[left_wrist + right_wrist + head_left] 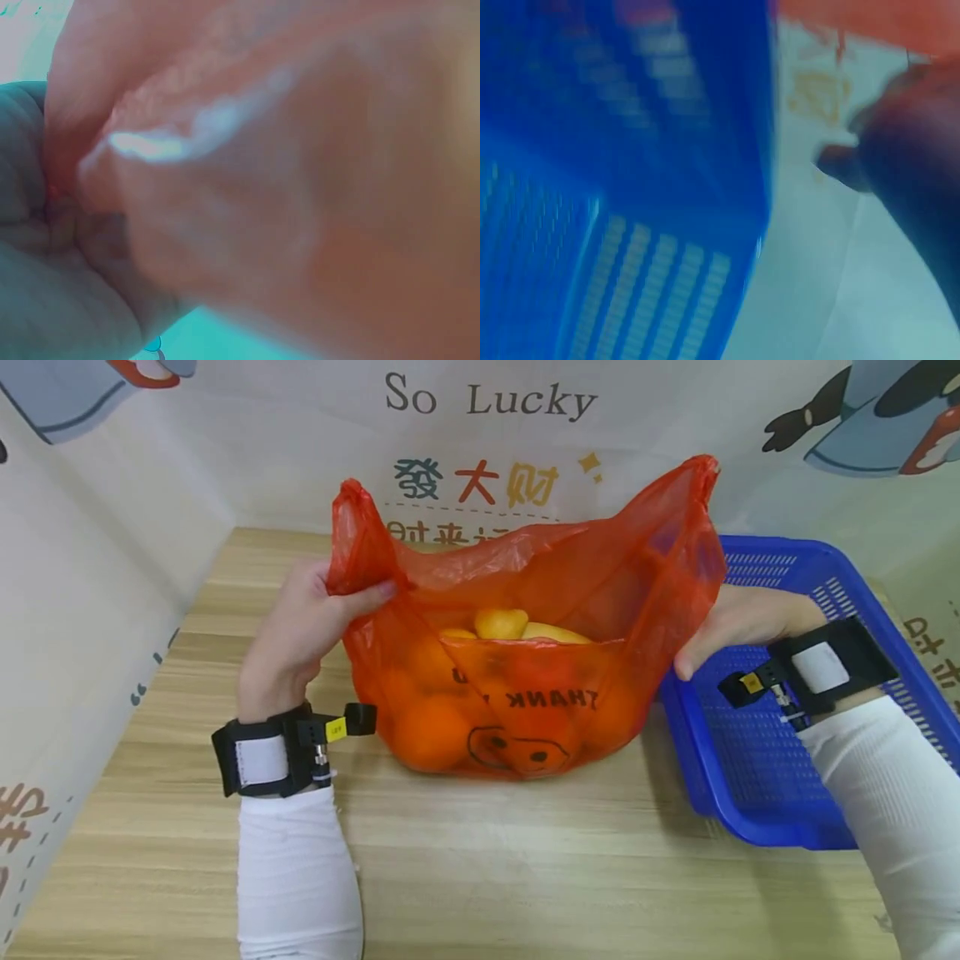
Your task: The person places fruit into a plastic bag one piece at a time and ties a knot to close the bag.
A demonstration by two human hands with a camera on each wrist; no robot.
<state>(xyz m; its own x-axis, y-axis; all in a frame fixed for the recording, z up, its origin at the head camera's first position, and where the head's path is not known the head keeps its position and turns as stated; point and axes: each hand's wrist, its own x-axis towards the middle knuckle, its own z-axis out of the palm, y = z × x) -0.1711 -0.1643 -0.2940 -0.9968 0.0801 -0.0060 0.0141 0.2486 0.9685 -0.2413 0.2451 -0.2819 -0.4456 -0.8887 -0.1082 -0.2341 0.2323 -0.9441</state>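
A red translucent plastic bag [555,560] stands upright on the table, its two handles pointing up. Through the film show several round orange fruits [431,735], with a small yellow fruit [501,623] and a long yellow fruit [555,633] near the opening. My left hand [300,627] grips the bag's left side, thumb in front and fingers hidden behind the film; crumpled plastic fills most of the left wrist view. At the bag's right side is my right hand [750,618], partly hidden behind it. The right wrist view shows its blurred, loosely extended fingers [844,165].
To the right is a blue perforated plastic basket [757,777], under my right forearm. Light wood-grain tabletop [487,860] lies in front of the bag. A printed white backdrop [300,427] rises behind and along the sides.
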